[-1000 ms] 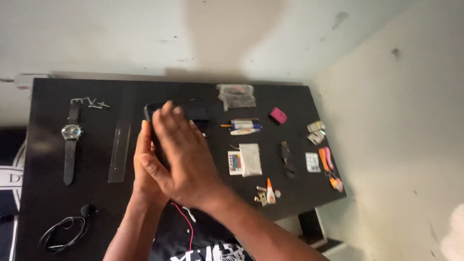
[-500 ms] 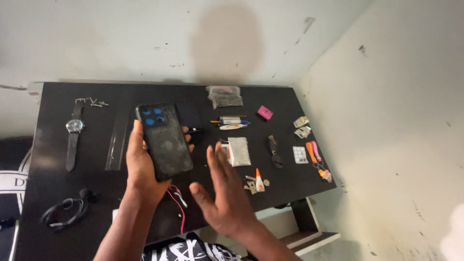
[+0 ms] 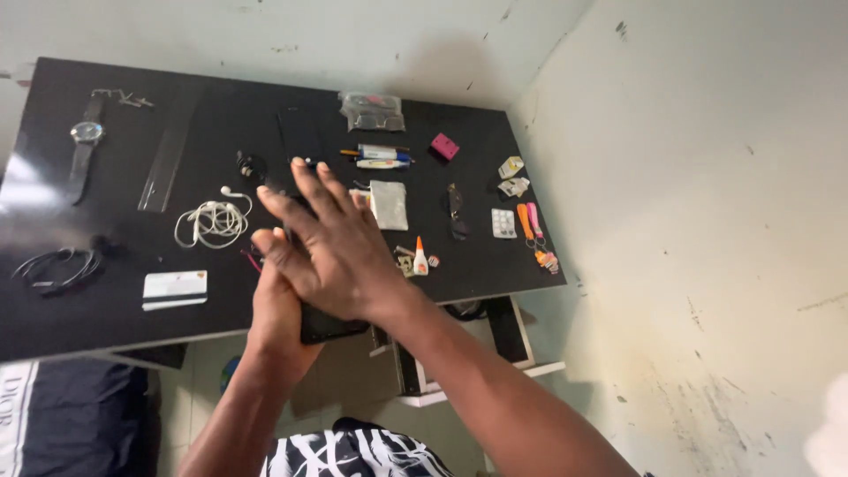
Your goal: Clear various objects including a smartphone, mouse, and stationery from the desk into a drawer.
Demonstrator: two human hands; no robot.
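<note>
My left hand (image 3: 276,311) holds a black phone (image 3: 331,325) from below, above the front edge of the black table (image 3: 106,309). My right hand (image 3: 331,247) lies flat over the phone's back with its fingers spread, hiding most of it. Only the phone's lower end shows under the palm.
On the table lie a wristwatch (image 3: 84,146), a clear strip (image 3: 166,155), white earphones (image 3: 212,221), a black cable (image 3: 55,265), a white card (image 3: 175,287), pens (image 3: 375,157), a small glue bottle (image 3: 421,257), a pink case (image 3: 444,146) and orange and pink keyrings (image 3: 530,225). A wall stands to the right.
My right hand has come back from the open air onto the phone's back. Both hands and the phone sit lower and nearer me, and the view has tilted down.
</note>
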